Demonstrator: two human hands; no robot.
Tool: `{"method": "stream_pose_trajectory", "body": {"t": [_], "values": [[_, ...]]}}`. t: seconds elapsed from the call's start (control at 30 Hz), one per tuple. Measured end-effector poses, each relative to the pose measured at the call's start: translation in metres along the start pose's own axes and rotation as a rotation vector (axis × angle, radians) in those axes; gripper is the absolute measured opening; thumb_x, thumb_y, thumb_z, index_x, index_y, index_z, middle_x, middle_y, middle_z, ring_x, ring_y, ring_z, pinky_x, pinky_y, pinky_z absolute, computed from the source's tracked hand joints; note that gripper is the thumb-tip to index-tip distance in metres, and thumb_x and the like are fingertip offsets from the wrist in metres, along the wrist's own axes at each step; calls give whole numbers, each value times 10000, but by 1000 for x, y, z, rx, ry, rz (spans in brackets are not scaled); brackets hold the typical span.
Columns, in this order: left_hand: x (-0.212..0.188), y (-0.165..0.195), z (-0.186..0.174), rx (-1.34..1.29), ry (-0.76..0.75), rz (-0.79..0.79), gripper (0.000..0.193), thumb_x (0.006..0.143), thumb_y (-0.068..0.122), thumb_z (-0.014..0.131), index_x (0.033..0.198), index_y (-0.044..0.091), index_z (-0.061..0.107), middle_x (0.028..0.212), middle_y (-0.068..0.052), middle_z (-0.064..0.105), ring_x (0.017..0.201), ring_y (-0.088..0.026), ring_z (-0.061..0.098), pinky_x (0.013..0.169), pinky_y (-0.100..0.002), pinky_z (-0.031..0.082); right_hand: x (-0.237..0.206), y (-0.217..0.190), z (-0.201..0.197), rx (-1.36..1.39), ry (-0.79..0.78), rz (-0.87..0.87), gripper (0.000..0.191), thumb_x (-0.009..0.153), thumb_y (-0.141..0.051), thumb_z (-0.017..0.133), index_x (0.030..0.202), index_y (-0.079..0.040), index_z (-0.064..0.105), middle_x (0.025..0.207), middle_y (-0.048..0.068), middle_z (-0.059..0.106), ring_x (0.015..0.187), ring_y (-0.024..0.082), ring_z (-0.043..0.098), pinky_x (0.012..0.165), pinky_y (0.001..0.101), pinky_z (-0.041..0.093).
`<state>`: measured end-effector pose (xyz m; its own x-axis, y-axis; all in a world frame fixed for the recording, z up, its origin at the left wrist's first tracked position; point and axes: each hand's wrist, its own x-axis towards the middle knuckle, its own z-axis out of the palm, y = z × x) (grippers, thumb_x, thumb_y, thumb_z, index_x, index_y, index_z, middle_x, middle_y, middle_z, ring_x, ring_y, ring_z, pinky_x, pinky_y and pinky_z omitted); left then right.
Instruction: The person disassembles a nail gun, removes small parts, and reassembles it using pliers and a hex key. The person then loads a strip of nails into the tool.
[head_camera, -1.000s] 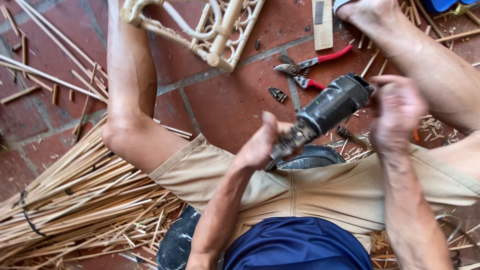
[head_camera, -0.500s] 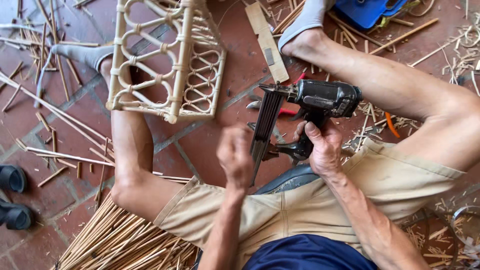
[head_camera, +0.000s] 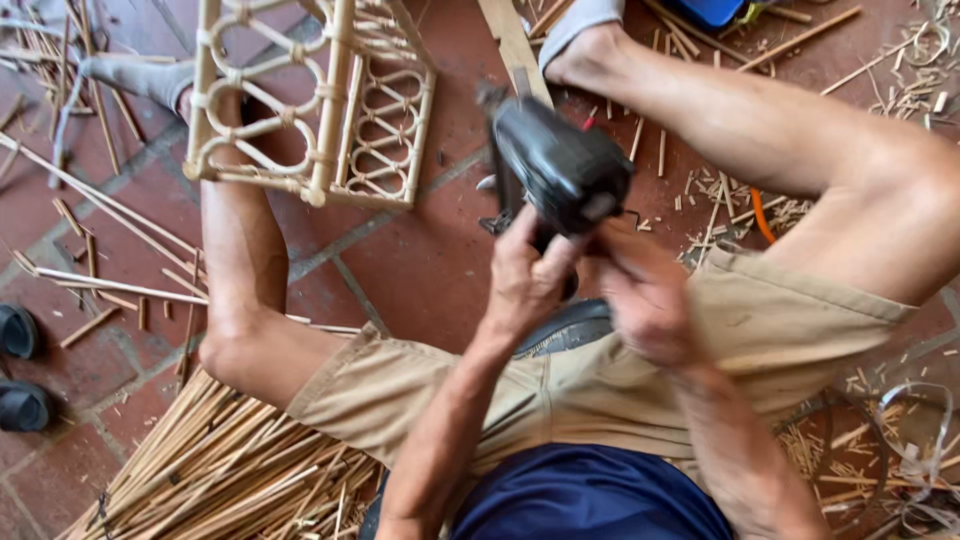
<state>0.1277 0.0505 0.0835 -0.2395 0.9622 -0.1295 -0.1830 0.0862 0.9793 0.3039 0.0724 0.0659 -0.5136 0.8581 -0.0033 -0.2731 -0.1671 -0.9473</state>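
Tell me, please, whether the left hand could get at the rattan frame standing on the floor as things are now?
Probably not at once: the left hand is wrapped around the black nail gun together with the right hand. The rattan frame stands beyond the left leg, with bare floor between.

Both forearms reach forward from the lower edge and meet over the lap, between bare, spread, bent knees. The left hand (head_camera: 525, 285) is raised with fingers curled and thumb up in a closed grip. The right hand (head_camera: 645, 300) sits just beside it, blurred, fingers bent inward.
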Motion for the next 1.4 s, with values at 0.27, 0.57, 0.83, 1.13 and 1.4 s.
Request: {"method": "stream_pose_trajectory", "body": {"t": [0.27,0.57,0.83,1.13,1.4], "values": [[2,32,-28,-390,-20,-87,196,980,159,764,1003,23,626,776,-43,645,631,-138,622,588,-302,517,-67,-15,-210,-1111,399,578,295,1057,-181,574,1236,45,638,1005,39,627,885,115,558,785,267,461],[29,63,-53,-463,-57,10,302,983,184,722,1151,20,534,870,-45,650,762,-215,738,705,-352,572,-120,130,-200,-1303,43,976,297,1036,-186,589,1231,33,636,914,7,595,787,86,511,680,253,420],[43,101,-45,-435,22,215,316,1037,255,721,1127,21,529,751,-92,643,638,-205,667,597,-344,543,-103,-84,-130,-739,242,290,300,1018,-191,603,1227,23,634,834,-22,567,700,60,470,586,241,384],[32,128,-32,-504,80,297,332,1041,236,737,1154,19,511,710,-95,626,600,-203,651,607,-340,537,-4,-46,64,-466,-36,81,207,990,-147,666,1134,0,641,709,-43,510,609,47,430,521,248,374],[29,128,-53,-552,76,330,284,1094,203,705,1139,13,499,720,-102,617,615,-202,640,594,-327,530,24,-50,95,-599,11,1,232,962,-131,709,1132,-6,614,701,-25,532,601,49,468,521,240,410]]}}
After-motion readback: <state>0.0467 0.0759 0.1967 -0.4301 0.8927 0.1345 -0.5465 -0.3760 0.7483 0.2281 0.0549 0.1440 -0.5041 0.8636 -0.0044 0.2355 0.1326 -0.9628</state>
